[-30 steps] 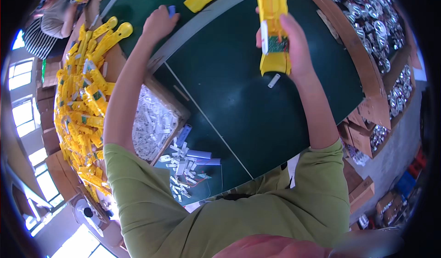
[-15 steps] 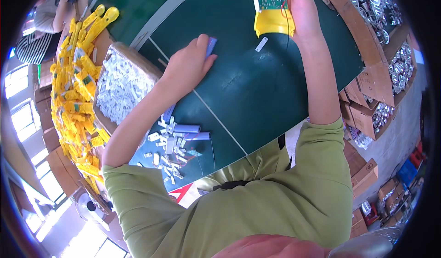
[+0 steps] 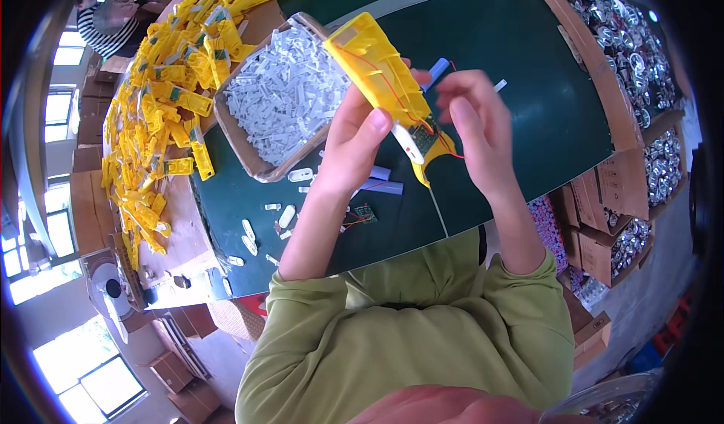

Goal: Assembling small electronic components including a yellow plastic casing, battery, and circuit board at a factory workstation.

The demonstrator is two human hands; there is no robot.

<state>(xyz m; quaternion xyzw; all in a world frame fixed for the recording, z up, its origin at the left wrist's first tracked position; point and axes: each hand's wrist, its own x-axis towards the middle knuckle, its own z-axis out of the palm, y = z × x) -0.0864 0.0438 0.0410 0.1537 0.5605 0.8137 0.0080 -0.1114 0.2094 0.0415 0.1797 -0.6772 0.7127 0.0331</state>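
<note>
Above the green table (image 3: 528,107), I see my left hand (image 3: 354,141) gripping the yellow plastic housing (image 3: 377,69) from below, its long body tilted over the cardboard box of white parts (image 3: 283,96). My right hand (image 3: 475,122) pinches thin red wires (image 3: 445,141) at the housing's lower end.
</note>
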